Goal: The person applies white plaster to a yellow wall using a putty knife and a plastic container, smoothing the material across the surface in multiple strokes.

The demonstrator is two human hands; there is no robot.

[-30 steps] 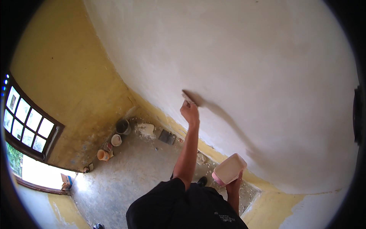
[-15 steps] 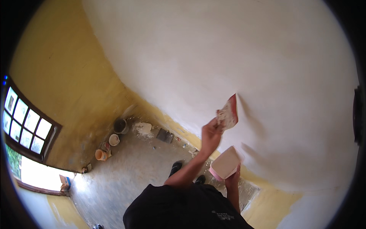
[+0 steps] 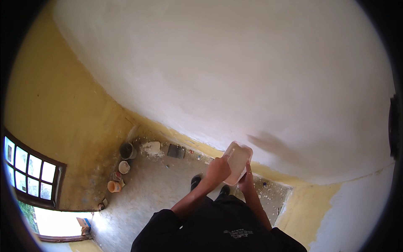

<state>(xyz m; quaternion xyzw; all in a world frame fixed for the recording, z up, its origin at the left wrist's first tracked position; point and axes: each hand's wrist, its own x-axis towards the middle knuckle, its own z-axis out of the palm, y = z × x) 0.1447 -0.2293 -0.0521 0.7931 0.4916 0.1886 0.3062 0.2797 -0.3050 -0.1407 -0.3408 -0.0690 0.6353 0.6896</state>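
A shallow, pinkish, rounded rectangular plastic tub (image 3: 239, 163) of pale putty is held in front of my body, near the wall. My right hand (image 3: 247, 179) grips it from its right underside, partly hidden by the tub. My left hand (image 3: 219, 170) is closed at the tub's left rim. The red-edged putty spreader it held earlier is almost wholly hidden behind the fingers and in the tub. Whitish filler covers most of the large wall (image 3: 201, 84) ahead, and a hand's shadow falls on it right of the tub.
At the left wall stand a dark bucket (image 3: 127, 150), a white bucket (image 3: 124, 167) and an orange container (image 3: 113, 186). A white powdery patch (image 3: 152, 147) and a dark square slab (image 3: 176, 151) lie on the floor. A cardboard box (image 3: 84, 226) sits by the bright opening below the window (image 3: 31, 172).
My left hand has come down from the wall to the tub with the spreader. The tub has shifted up and left in view and turned more upright. The whole view has swung slightly.
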